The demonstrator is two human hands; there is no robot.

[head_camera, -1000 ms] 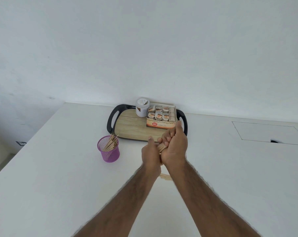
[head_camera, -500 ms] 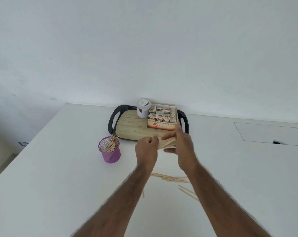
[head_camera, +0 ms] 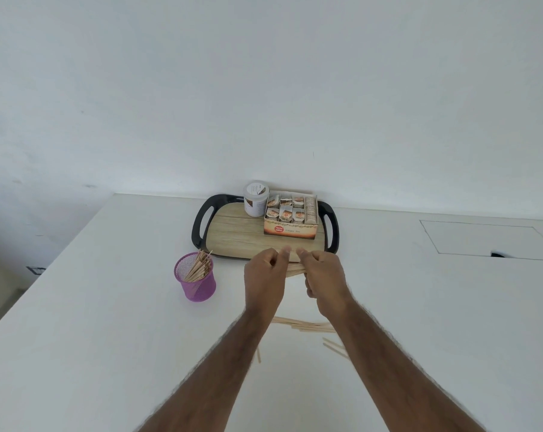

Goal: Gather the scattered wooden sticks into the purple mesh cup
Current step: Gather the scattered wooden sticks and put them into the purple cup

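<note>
Grip: two hands (head_camera: 264, 277), one stick bundle (head_camera: 295, 269)

I read the view as bright, evenly lit by soft diffuse light of no locatable source; the white wall (head_camera: 264, 88) darkens toward the frame's lower left, and the purple mesh cup (head_camera: 198, 282) casts only a faint shadow on the table (head_camera: 92, 338). Wide-angle distortion splays the table edges, and the left hand (head_camera: 264, 275), right hand (head_camera: 323, 275) and the wooden sticks (head_camera: 295, 270) between them show slight motion blur.
</note>
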